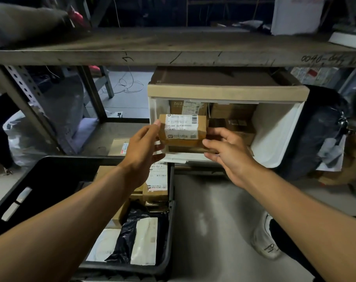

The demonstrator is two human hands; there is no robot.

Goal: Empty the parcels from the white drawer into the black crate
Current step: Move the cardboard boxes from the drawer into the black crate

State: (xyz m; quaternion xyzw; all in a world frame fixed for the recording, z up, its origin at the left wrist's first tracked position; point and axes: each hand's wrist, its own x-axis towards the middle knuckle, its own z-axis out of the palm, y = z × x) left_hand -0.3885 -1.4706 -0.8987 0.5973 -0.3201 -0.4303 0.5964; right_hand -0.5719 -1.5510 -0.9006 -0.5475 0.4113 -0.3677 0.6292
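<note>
Fingers: left hand (141,148) grips the left end of a small brown cardboard parcel with a white barcode label (182,130), thumb on top, fingers curled beneath; right hand (226,150) has its fingers curled loosely under the parcel's right end, and whether it truly grips I cannot tell.
Below the fingers: black plastic crate (50,174), already holding brown boxes, a black plastic bag and white mailers.
Parcel held: just above the front lip of the white plastic drawer (274,135), clear of the crate.
Beyond the fingers: more brown boxes remain inside the drawer, under a grey shelf board (173,51).
Risk: in my judgement a loose right-side hold could let the parcel tip and drop onto the floor between drawer and crate.
</note>
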